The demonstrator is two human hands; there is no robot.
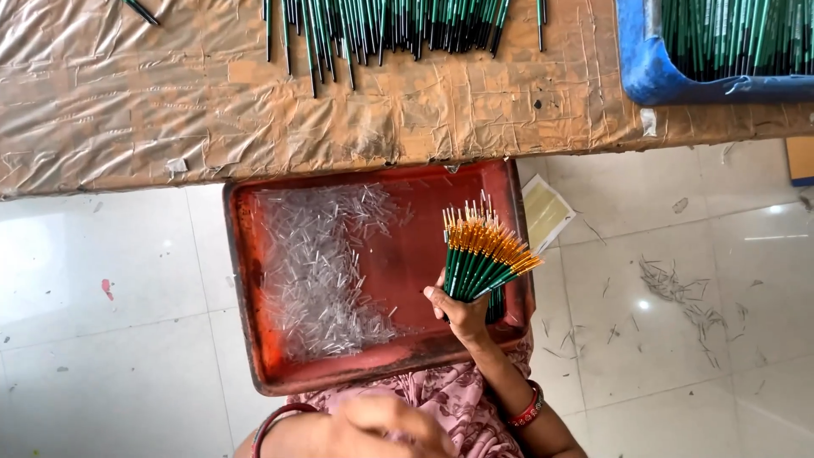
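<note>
From the head view, the right hand (462, 312), just right of the frame's centre, has its fingers wrapped tight around a fanned bunch of green paintbrushes (482, 259) with orange ferrules, held over the right end of a red tray (246, 280). A heap of small clear tubes (326, 271) lies in the tray's left half. The left hand (386, 424) sits blurred at the bottom edge; whether its fingers are spread or pressed together I cannot tell. More green brushes (390, 25) lie on the taped brown table (170, 110) along the top, and a blue bin (653, 72) of brushes stands at upper right.

Blue bin (649, 72) on taped brown table (170, 110)
</note>
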